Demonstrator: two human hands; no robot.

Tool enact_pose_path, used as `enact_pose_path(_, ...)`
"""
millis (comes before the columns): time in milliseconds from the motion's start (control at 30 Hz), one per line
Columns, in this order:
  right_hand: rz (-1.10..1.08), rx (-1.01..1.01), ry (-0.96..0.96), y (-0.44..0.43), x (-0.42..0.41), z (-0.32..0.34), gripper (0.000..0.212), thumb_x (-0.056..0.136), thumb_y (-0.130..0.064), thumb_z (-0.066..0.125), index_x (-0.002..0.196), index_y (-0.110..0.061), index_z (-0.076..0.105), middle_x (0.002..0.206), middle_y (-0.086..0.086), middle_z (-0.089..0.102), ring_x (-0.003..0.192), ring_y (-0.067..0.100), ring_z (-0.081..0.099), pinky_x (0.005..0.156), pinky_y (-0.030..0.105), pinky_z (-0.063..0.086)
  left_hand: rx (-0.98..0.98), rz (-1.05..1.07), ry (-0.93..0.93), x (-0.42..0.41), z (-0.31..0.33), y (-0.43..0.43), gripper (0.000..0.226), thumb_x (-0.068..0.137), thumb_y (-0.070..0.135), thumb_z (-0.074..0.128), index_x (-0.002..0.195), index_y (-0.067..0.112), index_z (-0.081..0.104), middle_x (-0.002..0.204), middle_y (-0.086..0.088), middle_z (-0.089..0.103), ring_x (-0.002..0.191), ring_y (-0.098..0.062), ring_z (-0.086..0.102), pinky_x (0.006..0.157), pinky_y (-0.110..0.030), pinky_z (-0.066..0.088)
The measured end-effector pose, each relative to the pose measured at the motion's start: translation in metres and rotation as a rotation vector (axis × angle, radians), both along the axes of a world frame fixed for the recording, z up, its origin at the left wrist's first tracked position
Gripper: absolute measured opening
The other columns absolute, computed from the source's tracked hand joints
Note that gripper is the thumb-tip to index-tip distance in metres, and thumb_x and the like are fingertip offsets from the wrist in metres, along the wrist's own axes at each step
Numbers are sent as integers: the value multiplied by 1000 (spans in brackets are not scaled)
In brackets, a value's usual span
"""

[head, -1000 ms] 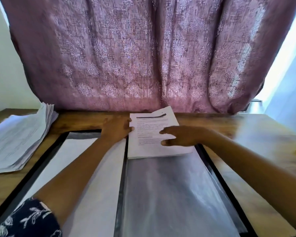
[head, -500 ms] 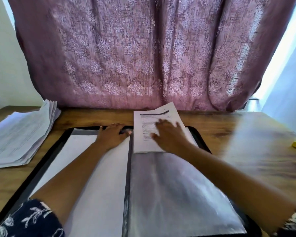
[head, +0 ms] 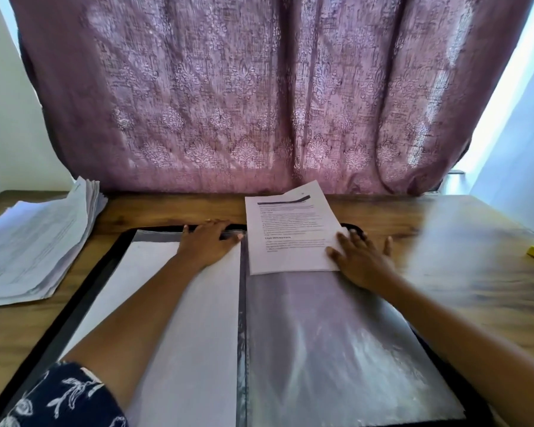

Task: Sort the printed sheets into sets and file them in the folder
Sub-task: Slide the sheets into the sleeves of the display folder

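- I'm pressing the left hand (head: 208, 245) flat on the folder (head: 84, 291), left page by the spine. Fingers are straight, gripping nothing.
- I'm resting the right hand (head: 363, 260) open, fingers spread, on the right edge of the printed set (head: 290, 232).
- The set is lying at the top of the right sleeve (head: 321, 334), poking past the folder's far edge. I can't tell if it's inside.
- Next I'm squaring it to the sleeve mouth, then sliding it down evenly so the corners aren't catching.

Both hands (head: 208, 243) flat; sheets (head: 290, 235) on folder (head: 84, 300).
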State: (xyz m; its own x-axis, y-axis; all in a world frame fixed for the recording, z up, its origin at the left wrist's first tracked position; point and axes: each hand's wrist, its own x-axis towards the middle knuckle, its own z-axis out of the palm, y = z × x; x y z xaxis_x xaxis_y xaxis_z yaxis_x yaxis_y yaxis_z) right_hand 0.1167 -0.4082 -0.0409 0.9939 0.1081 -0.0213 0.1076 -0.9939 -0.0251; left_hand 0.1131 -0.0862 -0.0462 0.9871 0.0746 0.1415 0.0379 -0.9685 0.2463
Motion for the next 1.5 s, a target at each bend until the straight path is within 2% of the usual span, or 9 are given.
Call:
enact_pose_path(133,109,-9,-188,41,59,26,53,98,-39,36,145,-14,33,156,10,23,145,25,16,115,55,6,10,9,5,2,0,1,67,90,71,30,146,35,34,154,2,34,143,-21,29,117,-56,10)
enact_pose_path(267,297,210,-93,119,116,40,37,100,-24,42,135,-15,49,142,9,48,130,30,44,112,45,30,25,22,4,8,-6,3,68,90,71,27,148,36,30,158,6,27,146,-18,22,117,-55,6)
enact_pose_path(600,362,354,-65,151,198,13,32,93,-24,49,120,-22,66,124,8,64,110,28,58,99,42,46,60,58,50,15,-13,4,71,88,73,21,150,39,22,160,12,16,149,-14,9,112,-64,-1)
enact_pose_path(800,368,486,13,142,179,28,32,91,-31,62,110,-7,71,112,13,68,109,29,58,99,35,43,58,69,45,13,-11,2,70,88,74,21,149,40,24,160,12,17,148,-14,10,111,-66,0)
enact_pose_path(900,412,452,68,134,156,41,39,92,-37,59,107,-3,70,86,8,62,93,25,55,87,31,41,30,68,31,11,-10,2,67,89,73,24,148,41,27,159,12,19,148,-14,12,110,-67,1)
enact_pose_path(1067,500,396,128,123,113,58,49,99,-37,46,94,5,70,77,3,60,61,1,49,66,17,37,30,67,44,8,-5,-1,69,89,73,24,149,38,26,160,11,18,148,-15,13,111,-66,0)
enact_pose_path(1200,473,512,223,121,94,61,43,98,-39,47,122,-5,60,79,8,67,66,12,60,70,17,47,30,65,41,6,-3,-1,68,90,72,24,149,37,28,159,11,20,148,-15,13,111,-67,1)
enact_pose_path(1333,460,465,274,118,85,58,58,95,-52,45,87,-2,73,73,6,70,65,16,61,63,23,46,34,58,38,4,-3,-2,68,91,72,25,148,36,29,159,11,21,148,-15,14,111,-68,1)
enact_pose_path(1500,423,546,415,115,80,63,61,96,-60,29,85,-14,69,69,7,71,45,10,50,42,17,36,33,59,42,4,-3,-1,67,91,71,25,149,36,28,159,11,21,148,-14,14,111,-67,1)
